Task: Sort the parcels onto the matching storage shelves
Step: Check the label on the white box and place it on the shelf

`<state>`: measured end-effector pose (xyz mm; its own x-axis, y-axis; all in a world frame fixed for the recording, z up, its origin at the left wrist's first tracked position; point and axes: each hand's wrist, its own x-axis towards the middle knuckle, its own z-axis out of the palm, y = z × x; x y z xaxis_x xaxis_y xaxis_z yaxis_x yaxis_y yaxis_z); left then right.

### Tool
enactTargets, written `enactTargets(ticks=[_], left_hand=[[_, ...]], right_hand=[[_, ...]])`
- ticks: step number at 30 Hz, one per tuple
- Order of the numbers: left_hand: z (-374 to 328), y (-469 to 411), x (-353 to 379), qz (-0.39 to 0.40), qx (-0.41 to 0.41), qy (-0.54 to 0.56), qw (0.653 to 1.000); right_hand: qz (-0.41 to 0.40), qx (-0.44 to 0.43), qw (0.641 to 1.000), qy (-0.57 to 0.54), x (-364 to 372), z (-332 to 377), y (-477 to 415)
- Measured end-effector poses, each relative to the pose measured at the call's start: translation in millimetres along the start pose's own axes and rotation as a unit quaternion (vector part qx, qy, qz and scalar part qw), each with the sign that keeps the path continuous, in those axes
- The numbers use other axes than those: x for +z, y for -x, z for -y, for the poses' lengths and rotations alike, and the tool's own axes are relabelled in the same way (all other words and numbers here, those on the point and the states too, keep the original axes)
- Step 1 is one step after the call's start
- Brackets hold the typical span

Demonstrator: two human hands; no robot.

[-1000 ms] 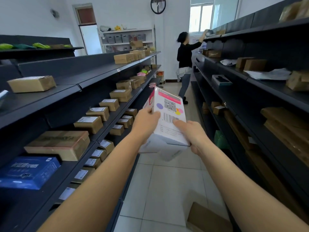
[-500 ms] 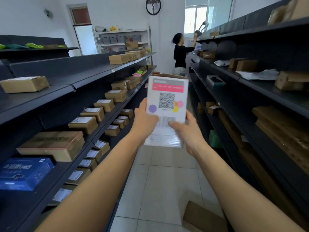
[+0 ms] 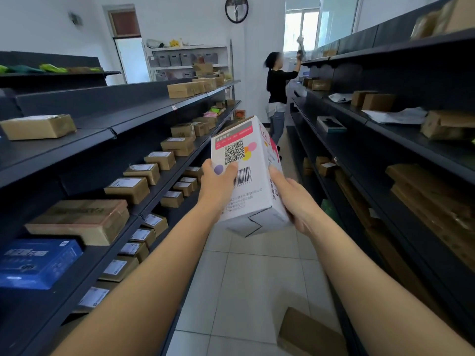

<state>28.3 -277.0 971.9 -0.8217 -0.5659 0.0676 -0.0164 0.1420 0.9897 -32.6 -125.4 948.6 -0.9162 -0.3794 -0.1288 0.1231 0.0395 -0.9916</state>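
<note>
A white carton (image 3: 246, 176) printed with a QR code, a barcode and a pink band is held up in the aisle between two runs of dark shelving, clasped by the left hand (image 3: 218, 183) on its left edge with the thumb laid across the printed face, and by the right hand (image 3: 290, 199) wrapped round its right side and lower corner. It is tilted with the printed face turned toward the wearer, apparently so the label can be read before a shelf is chosen. The left shelves (image 3: 154, 111) are lined with labelled brown boxes (image 3: 127, 188) set label-up, while at the far end a second person (image 3: 277, 98) is seen reaching up to the right shelves (image 3: 385, 116).
</note>
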Motion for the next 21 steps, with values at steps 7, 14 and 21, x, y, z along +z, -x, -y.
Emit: enactTargets(ticks=[7, 14, 21], left_hand=[[1.2, -4.7, 7.8, 0.019, -0.07, -0.225, 0.972], [20.1, -13.5, -2.9, 0.117, -0.113, 0.053, 0.985], [26.3, -22.6, -14.6, 0.108, 0.011, 0.106, 0.988]], right_hand=[[-0.033, 0.07, 0.996, 0.052, -1.8, 7.0, 6.6], [0.031, -0.031, 0.998, -0.051, 6.4, -0.3, 0.4], [0.038, -0.161, 0.985, -0.048, 35.1, -11.9, -11.5]])
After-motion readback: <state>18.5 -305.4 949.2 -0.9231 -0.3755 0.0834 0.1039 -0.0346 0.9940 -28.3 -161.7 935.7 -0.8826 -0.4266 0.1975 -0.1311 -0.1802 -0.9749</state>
